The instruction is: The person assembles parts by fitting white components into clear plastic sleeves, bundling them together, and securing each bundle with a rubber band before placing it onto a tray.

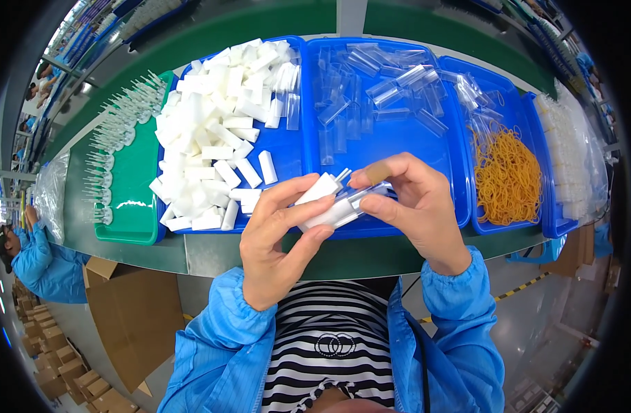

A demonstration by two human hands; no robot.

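Note:
Just above the table's near edge, my hands meet over the front of the blue trays. Between the thumb and fingers of my left hand (pixel 274 230) are white foam blocks (pixel 329 215); how many is partly hidden by the fingers. My right hand (pixel 425 210) pinches a clear plastic sleeve (pixel 360 197) between thumb and index finger, which has a tan wrap on it. The sleeve touches the foam's right end; whether foam is inside it I cannot tell. A heap of white foam blocks (pixel 205 127) fills the left blue tray, and loose clear sleeves (pixel 387 89) lie in the middle one.
At the left, a green tray (pixel 133 224) has rows of small clear-and-white parts with thin stems (pixel 116 124). Yellow-orange rubber bands (pixel 507 175) are piled in the right blue tray (pixel 475 217). Beyond it stand white parts (pixel 566 158) in plastic. Cardboard (pixel 136 316) leans below left; another person (pixel 43 265) works farther left.

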